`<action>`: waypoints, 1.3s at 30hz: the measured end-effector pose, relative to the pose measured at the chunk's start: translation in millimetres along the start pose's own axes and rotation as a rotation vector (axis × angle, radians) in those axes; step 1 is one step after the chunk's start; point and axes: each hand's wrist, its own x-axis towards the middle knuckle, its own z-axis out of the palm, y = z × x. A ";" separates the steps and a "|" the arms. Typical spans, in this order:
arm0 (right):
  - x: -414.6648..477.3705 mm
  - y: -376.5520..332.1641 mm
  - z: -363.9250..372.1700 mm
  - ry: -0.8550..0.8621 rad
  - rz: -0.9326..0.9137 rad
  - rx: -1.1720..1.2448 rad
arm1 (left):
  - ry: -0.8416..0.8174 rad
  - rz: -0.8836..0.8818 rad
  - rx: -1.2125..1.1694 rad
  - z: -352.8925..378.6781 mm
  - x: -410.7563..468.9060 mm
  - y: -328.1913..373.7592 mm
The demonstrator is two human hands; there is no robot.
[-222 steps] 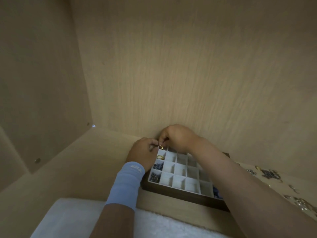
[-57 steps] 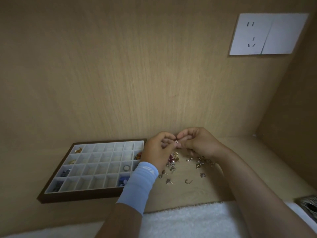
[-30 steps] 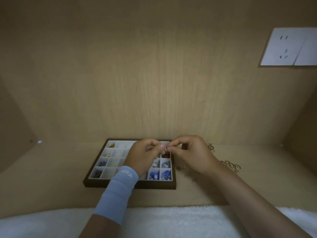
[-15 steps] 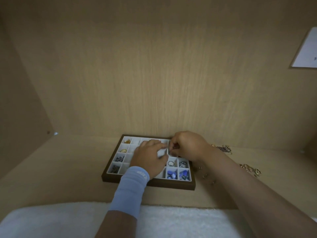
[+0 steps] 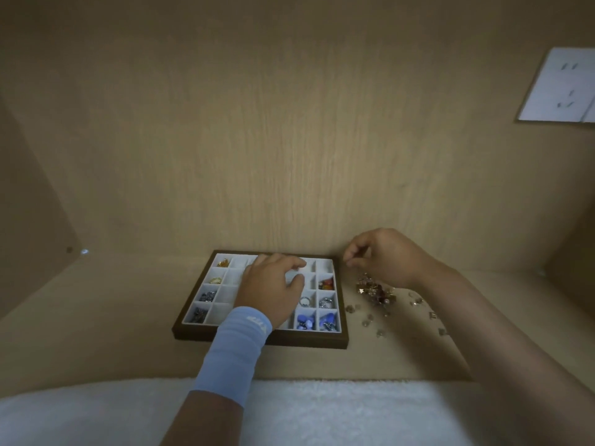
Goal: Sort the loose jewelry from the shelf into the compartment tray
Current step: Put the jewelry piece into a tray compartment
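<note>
A dark-framed compartment tray [image 5: 257, 338] with white cells sits on the wooden shelf against the back wall. Some cells hold gold, silver, orange and blue pieces. My left hand [image 5: 273, 289], with a light blue wrist sleeve, hovers over the tray's middle cells, fingers loosely spread and holding nothing I can see. My right hand [image 5: 383, 257] is to the right of the tray, above a pile of loose jewelry [image 5: 376, 291], its fingers curled with thumb and forefinger close together; whether they pinch a piece is unclear.
Small loose pieces [image 5: 380, 332] are scattered on the shelf right of the tray. A white fluffy cloth [image 5: 96, 416] runs along the shelf's front edge. A white wall socket [image 5: 560, 88] is on the back wall at upper right. Side walls close the shelf left and right.
My hands have parted. The right hand left the tray's far right cells and moved right, over the loose pile. The left hand stays over the tray with its fingers relaxed.
</note>
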 end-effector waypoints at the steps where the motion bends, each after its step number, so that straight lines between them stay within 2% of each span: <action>1: -7.9 7.5 -3.2 -0.016 0.016 -0.001 | 0.001 0.026 -0.007 2.1 -0.2 6.4; 6: -40.8 37.7 -6.4 -0.165 0.070 0.031 | -0.119 0.205 -0.030 25.1 1.1 44.5; 11: -52.8 43.4 5.3 -0.235 0.000 0.025 | -0.174 0.311 0.108 45.8 -2.0 56.7; 19: -48.2 41.1 15.8 -0.216 -0.050 -0.059 | -0.130 0.318 0.067 52.9 -4.3 50.9; 30: -51.9 37.2 21.3 -0.235 -0.067 0.124 | -0.116 0.353 0.062 52.5 -7.4 48.9; 33: -49.4 39.4 20.3 -0.166 -0.049 0.283 | -0.093 0.327 -0.013 50.4 -9.0 50.1; 36: -51.0 38.4 15.1 -0.104 0.006 0.579 | -0.062 0.222 -0.218 46.4 -9.6 51.8; 39: -54.6 30.6 13.7 -0.090 0.073 0.763 | -0.068 0.145 -0.408 40.3 -8.1 53.3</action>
